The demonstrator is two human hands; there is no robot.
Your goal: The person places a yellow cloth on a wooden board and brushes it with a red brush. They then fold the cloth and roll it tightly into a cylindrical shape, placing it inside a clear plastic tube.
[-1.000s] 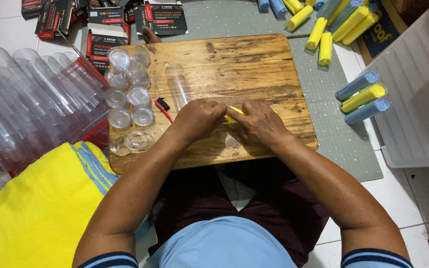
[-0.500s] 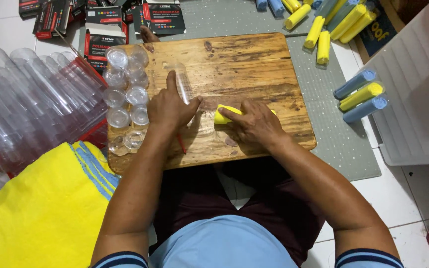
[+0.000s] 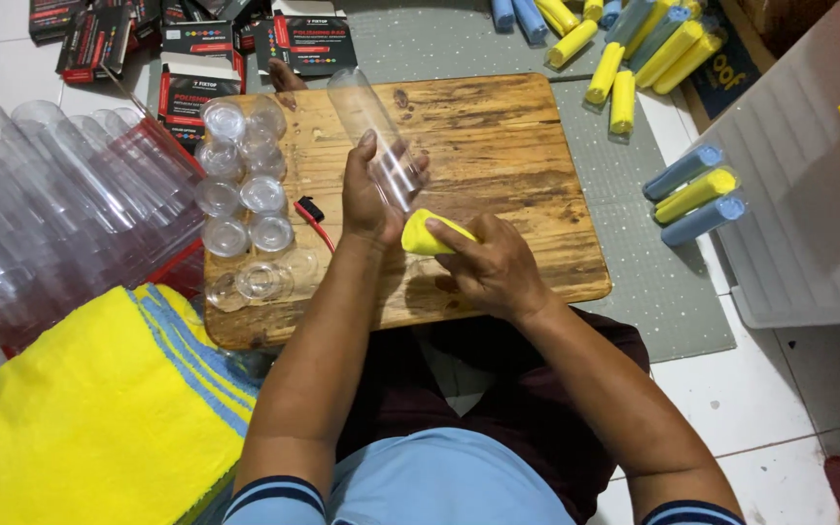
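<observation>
The left hand (image 3: 369,194), flat on the wooden board (image 3: 498,126) a moment earlier, had lifted the clear tube (image 3: 376,136) in a closed grip, while the right hand (image 3: 488,267) pinched the rolled yellow cloth (image 3: 428,233) at its open end.

One head-worn camera looks steeply down from close above at the brown wooden board surface (image 3: 498,126) on the person's lap.
</observation>
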